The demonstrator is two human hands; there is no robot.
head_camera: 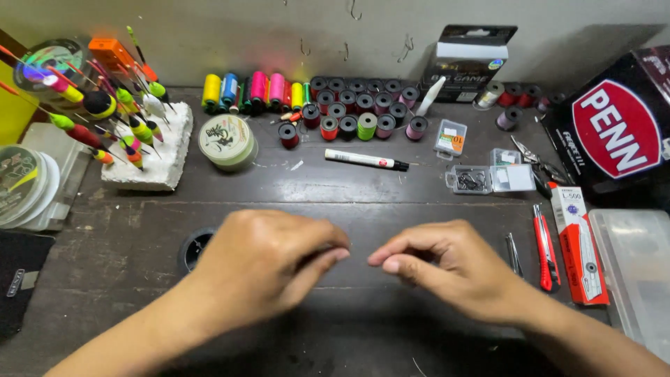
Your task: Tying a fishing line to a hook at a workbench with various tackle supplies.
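Dark wooden table (391,209) | left hand (269,262) and right hand (447,269) face fingertip to fingertip, near, not touching | fingers pinched together on both; anything held between is too fine to see | gap's axis runs left-right | neither hand nearer.

— What sort of place is shown?

— A home fishing-tackle workbench is suggested. A worn dark wooden table (391,188) is set against a bare wall.

— By what is that shown?

— At ten o'clock, bright fishing floats (115,115) are stuck into a white foam block (164,157). At twelve o'clock, rows of coloured thread spools (314,101) are lined up, with a line spool (227,139) just in front. At two o'clock, a small clear box of hooks (478,180) and pliers (537,159) are laid out.
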